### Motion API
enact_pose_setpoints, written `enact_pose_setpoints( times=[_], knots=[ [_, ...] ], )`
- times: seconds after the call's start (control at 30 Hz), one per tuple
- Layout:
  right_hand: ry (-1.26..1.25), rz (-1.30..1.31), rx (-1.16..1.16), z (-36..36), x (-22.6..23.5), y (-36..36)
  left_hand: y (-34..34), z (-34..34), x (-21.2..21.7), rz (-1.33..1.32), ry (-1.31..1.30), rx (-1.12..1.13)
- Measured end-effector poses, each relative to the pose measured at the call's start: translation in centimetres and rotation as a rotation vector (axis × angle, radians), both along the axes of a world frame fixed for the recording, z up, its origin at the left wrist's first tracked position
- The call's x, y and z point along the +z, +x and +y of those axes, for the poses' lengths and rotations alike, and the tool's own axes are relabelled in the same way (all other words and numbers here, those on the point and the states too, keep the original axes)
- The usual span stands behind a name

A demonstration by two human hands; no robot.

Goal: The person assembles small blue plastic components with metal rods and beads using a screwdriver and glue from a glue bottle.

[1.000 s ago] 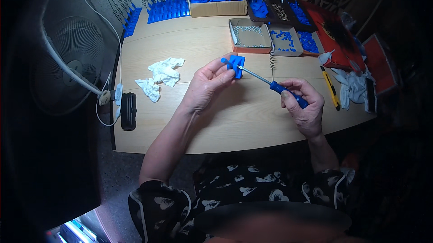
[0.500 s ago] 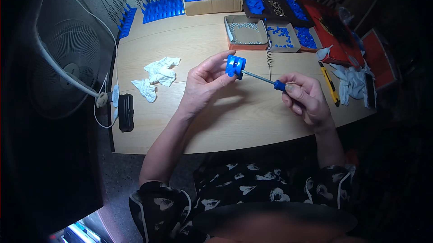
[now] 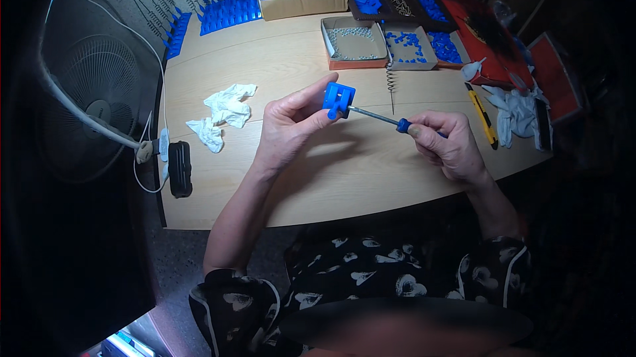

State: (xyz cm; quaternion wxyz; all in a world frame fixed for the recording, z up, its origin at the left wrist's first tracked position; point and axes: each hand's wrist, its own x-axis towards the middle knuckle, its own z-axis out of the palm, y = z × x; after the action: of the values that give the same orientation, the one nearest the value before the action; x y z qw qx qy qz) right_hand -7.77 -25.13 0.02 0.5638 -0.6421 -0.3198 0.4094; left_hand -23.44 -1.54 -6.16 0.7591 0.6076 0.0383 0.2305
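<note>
Above the middle of the table, my left hand (image 3: 289, 129) grips a small blue plastic part (image 3: 338, 99) between thumb and fingers. My right hand (image 3: 448, 142) is closed round the blue handle of a screwdriver (image 3: 375, 116). The metal shaft slants up to the left, and its tip meets the right side of the blue part; whether a screw sits there is hidden. Just beyond the screwdriver lies a thin dark wire with a coil spring (image 3: 391, 80), its upper end by the small boxes.
At the back stand a carton (image 3: 301, 4) of blue pieces, a box (image 3: 356, 64) of small shiny bits and a dark divided tray (image 3: 401, 4). Blue racks (image 3: 229, 15) hold springs. White cloths (image 3: 228, 105) lie left; a yellow cutter (image 3: 482, 116) and gloves (image 3: 515, 116) lie right.
The blue part has turned a little in my left hand, showing more of its slotted side. The screwdriver tip stays against it. The whole view has shifted slightly.
</note>
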Motion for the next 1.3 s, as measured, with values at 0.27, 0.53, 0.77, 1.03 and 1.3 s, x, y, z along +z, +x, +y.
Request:
enact_pose_setpoints(
  times=[0.27,0.53,0.77,1.03,1.3],
  knots=[
    [-0.017,-0.383,-0.05,0.1,0.2,-0.5,0.1,0.1,-0.7,0.039,-0.035,-0.008],
    [-0.015,-0.429,-0.041,0.3,0.1,-0.5,0.3,0.2,-0.8,0.075,-0.05,-0.009],
    [-0.052,-0.383,-0.013,0.5,-0.2,0.1,0.5,0.1,-1.3,0.114,-0.136,-0.006],
    [-0.026,-0.17,-0.018,1.4,-0.7,0.4,0.4,0.2,-1.1,0.163,-0.17,0.014],
    [-0.032,-0.099,-0.041,1.9,-0.5,0.2,0.3,0.2,-1.4,0.158,-0.162,0.025]
  ],
)
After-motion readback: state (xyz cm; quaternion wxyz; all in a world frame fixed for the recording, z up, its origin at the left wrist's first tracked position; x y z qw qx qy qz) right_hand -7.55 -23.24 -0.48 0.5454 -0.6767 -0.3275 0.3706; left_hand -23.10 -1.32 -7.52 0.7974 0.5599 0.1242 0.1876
